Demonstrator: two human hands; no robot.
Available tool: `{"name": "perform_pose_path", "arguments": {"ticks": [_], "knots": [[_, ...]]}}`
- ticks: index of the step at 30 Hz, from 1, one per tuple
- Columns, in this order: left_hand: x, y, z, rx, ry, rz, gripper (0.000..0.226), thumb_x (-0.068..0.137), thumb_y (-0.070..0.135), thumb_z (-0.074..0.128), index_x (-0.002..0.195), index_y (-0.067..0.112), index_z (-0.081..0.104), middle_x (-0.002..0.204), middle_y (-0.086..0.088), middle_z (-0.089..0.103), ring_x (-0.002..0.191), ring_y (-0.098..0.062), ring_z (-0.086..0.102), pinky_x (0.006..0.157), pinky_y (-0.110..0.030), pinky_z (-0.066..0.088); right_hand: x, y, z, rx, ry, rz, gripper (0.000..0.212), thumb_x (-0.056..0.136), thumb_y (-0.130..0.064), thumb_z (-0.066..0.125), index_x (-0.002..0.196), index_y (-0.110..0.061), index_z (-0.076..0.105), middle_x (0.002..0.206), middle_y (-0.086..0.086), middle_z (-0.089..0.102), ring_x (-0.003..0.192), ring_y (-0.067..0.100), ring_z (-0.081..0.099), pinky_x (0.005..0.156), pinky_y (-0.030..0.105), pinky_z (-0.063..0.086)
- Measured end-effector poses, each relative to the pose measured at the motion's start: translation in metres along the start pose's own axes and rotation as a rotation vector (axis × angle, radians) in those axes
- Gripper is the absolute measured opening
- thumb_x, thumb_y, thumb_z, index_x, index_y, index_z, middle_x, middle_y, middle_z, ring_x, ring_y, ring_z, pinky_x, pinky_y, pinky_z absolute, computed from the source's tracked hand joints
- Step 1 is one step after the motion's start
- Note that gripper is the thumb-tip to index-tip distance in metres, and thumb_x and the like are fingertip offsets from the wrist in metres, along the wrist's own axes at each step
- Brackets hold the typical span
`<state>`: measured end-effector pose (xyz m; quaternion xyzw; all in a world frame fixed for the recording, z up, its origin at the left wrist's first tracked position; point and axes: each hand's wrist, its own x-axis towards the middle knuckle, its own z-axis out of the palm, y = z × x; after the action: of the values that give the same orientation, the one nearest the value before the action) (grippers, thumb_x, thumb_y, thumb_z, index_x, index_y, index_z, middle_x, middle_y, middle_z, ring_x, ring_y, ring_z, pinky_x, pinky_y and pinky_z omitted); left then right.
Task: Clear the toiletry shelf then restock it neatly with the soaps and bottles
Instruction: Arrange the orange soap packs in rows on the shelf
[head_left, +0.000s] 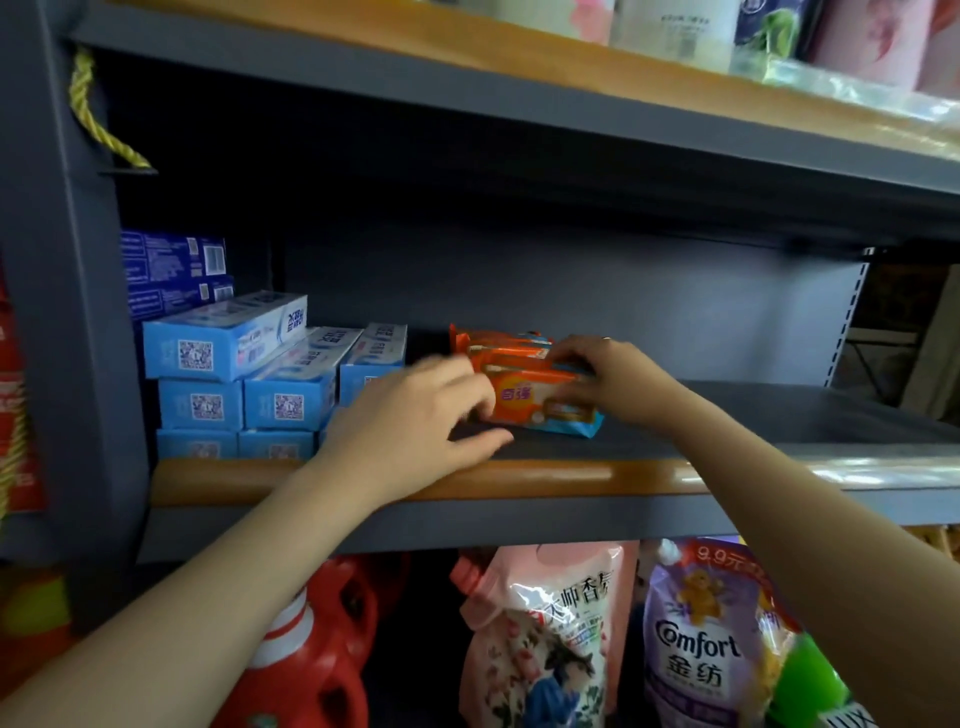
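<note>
Middle shelf (519, 475), grey deck with an orange-brown front lip. Both arms reach in from below.

Left hand (415, 410): fingers spread and fairly straight, fingertips against the left end of the front soap pack (540, 402). Not curled round it; thumb lies low along the shelf deck.

Right hand (608, 371): fingers curled down over the top right of the soap packs, gripping them from above. A ring shows on one finger.

Soap: orange wrappers with a blue lower edge, several packs stood one behind another between the two hands, on the shelf deck a little back from the lip. The rear packs (498, 340) rise just beyond the fingertips of both hands. Exact count cannot be told.

Left of the left hand: light blue toothpaste boxes (244, 384), stacked in layers, ends facing out with QR codes. Top box lies askew across the stack. Behind them, against the back corner, darker blue boxes (174, 273).

Right of the right hand: bare grey deck.

Below the arms, lower shelf: red detergent jug (311, 660), pink refill pouch (545, 634), purple Comfort pouch (711, 639), a green item (810, 680) at far right.

Above: upper shelf with wrapped packages (769, 31), blurred.

Yellow rope (91, 111) hangs on the left upright.
</note>
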<state>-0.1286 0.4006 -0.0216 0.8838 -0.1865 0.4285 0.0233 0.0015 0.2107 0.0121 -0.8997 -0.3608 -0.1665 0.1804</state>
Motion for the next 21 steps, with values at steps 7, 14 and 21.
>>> {"name": "perform_pose_path", "arguments": {"ticks": [7, 14, 21], "knots": [[0.001, 0.01, 0.004, 0.247, -0.209, 0.003, 0.045, 0.088, 0.064, 0.028, 0.075, 0.023, 0.043, 0.073, 0.008, 0.042, 0.077, -0.014, 0.053, 0.063, -0.027, 0.029, 0.035, 0.013, 0.011, -0.164, 0.018, 0.084, 0.046, 0.085, -0.025, 0.064, 0.128, -0.017, 0.049, 0.127, 0.009, 0.046, 0.116, 0.025, 0.046, 0.097, 0.038, 0.044], [0.005, 0.005, 0.007, 0.252, -0.271, 0.01, 0.043, 0.089, 0.062, 0.028, 0.073, 0.025, 0.043, 0.067, 0.007, 0.037, 0.07, -0.011, 0.039, 0.063, -0.027, 0.031, 0.06, 0.003, 0.028, -0.307, 0.028, 0.062, 0.042, 0.089, -0.012, 0.057, 0.129, -0.013, 0.043, 0.13, 0.011, 0.044, 0.121, 0.03, 0.043, 0.097, 0.042, 0.045], [0.0, 0.006, 0.009, 0.212, -0.02, 0.157, 0.046, 0.085, 0.052, 0.037, 0.056, 0.019, 0.047, 0.054, 0.007, 0.034, 0.046, -0.021, 0.052, 0.043, -0.02, 0.013, -0.016, -0.019, -0.003, -0.069, 0.505, -0.041, 0.021, 0.088, -0.02, 0.057, 0.103, -0.007, 0.062, 0.098, 0.01, 0.063, 0.091, 0.025, 0.057, 0.074, 0.023, 0.037]]}}
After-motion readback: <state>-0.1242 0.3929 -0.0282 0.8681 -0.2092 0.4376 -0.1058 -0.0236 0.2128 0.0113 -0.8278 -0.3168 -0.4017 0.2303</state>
